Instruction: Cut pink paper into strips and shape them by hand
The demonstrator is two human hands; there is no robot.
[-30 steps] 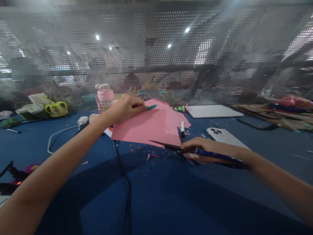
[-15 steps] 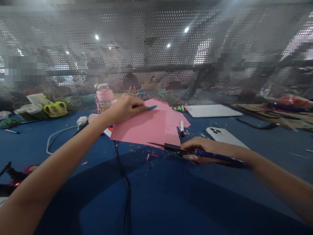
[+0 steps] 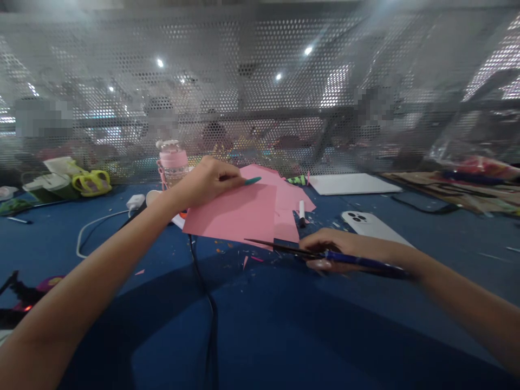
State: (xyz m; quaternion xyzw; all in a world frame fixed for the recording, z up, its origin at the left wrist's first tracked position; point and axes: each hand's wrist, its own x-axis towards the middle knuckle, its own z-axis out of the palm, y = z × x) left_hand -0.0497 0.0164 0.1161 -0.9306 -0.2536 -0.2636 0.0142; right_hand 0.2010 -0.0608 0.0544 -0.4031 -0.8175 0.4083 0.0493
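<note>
A sheet of pink paper [image 3: 233, 214] is pinched near its top edge in my left hand [image 3: 209, 179], which is closed. A pointed teal thing [image 3: 252, 180] sticks out at those fingertips; its kind I cannot make out. My right hand [image 3: 337, 244] is closed around the blue handles of a pair of scissors [image 3: 359, 261]. The scissors' dark blades point left and lie across the paper's lower right corner. More pink paper [image 3: 298, 197] lies behind the held sheet, its outline uneven.
A white phone [image 3: 377, 227] and a marker [image 3: 301, 213] lie by my right hand. Behind stand a pink-lidded bottle [image 3: 174, 158] and a perforated screen [image 3: 260, 97]. A white charger [image 3: 135, 202], a black cable [image 3: 211, 303] and paper scraps [image 3: 245, 262] are on the blue table [image 3: 260, 336].
My right hand and the scissors have shifted very slightly, with less of the dark lower blade showing at the paper's edge. My left hand keeps its hold in the same place.
</note>
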